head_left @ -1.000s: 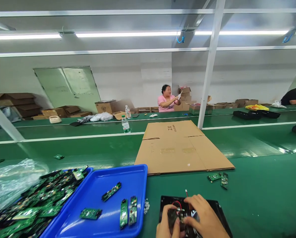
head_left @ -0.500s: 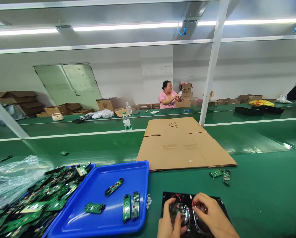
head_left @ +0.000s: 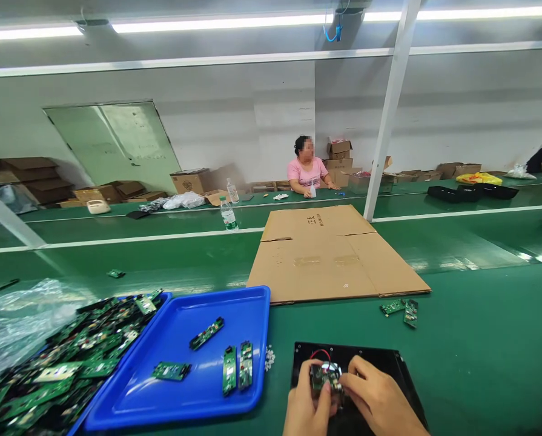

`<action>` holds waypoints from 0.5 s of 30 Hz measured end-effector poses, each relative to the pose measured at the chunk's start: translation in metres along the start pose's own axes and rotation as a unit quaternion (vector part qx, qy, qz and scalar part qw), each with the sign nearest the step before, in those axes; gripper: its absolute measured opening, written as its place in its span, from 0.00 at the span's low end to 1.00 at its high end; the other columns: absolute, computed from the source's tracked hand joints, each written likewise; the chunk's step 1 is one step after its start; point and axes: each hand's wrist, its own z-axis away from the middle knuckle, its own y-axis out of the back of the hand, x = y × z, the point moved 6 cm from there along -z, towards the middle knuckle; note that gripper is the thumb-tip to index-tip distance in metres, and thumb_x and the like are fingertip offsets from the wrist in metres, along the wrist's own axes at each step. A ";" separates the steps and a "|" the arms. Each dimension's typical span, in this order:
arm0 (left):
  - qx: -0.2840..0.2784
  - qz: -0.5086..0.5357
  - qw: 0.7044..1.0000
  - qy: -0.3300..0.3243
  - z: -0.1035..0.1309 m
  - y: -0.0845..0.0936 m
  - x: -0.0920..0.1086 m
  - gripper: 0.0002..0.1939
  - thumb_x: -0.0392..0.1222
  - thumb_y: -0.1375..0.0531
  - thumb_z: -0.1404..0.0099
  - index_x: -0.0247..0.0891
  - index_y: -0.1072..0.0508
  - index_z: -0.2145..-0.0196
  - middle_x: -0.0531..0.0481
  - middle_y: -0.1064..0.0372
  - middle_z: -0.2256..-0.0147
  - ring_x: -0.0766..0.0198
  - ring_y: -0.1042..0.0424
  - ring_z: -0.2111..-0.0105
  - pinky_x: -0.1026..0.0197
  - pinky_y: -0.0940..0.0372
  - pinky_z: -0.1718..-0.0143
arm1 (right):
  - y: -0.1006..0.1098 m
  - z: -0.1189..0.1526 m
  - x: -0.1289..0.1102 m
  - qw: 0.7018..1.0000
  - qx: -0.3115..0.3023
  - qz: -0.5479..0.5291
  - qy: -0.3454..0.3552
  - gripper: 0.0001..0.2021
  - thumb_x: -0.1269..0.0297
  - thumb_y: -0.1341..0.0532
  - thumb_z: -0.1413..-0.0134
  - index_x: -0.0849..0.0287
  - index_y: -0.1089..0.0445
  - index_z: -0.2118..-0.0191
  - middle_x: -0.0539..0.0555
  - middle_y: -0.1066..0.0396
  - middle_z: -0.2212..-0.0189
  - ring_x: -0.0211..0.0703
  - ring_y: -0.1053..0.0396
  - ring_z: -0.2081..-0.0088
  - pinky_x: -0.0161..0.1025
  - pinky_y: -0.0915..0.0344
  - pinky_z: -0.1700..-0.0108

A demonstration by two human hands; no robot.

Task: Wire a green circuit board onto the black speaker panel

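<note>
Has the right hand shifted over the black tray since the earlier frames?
Yes. The right hand has moved left across the black rectangular tray and now meets the left hand at the small wired part.

two dark printed characters stand on the far flap of the flattened cardboard sheet, near its far edge on the green table; they are too small to read with any certainty. a round dark printed mark shows on the side of a cardboard box by the far wall, also unreadable. the water bottle carries a green label, its wording too small to tell.
</note>
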 end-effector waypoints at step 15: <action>-0.015 -0.001 1.000 0.008 -0.008 -0.006 -0.017 0.12 0.42 0.44 0.43 0.47 0.36 0.60 0.57 0.24 0.78 0.58 0.21 0.76 0.62 0.26 0.74 | 0.004 0.000 -0.011 0.985 0.046 0.150 0.074 0.12 0.76 0.51 0.43 0.58 0.37 0.74 0.49 0.38 0.76 0.34 0.38 0.78 0.31 0.45 0.78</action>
